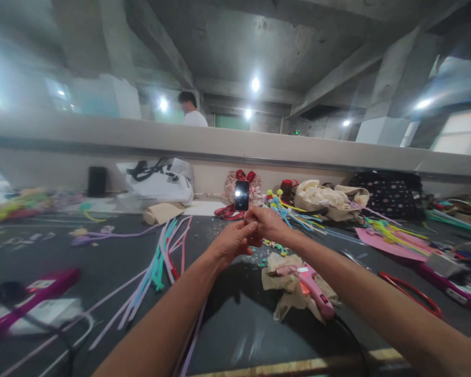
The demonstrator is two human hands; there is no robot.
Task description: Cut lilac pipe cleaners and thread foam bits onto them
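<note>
Both my hands meet out in front of me above the dark table, fingers curled and pinched together. My left hand (231, 242) touches my right hand (267, 224) at the fingertips. Whatever lies between the fingers is too small or hidden to make out. Just beyond them a phone (242, 196) stands upright. Under my right forearm a pink hot glue gun (312, 290) rests on crumpled brownish paper (284, 285). Left of my hands lies a spread of long fuzzy craft stems (157, 262) in teal, lilac, pink and red.
Magenta power strips (49, 290) lie at far left and right, with cables. Red-handled scissors (410, 293) sit right of my right forearm. Bags, including a white one (160, 183) and a dotted black one (388, 193), line the back partition. A person (194, 112) is beyond it.
</note>
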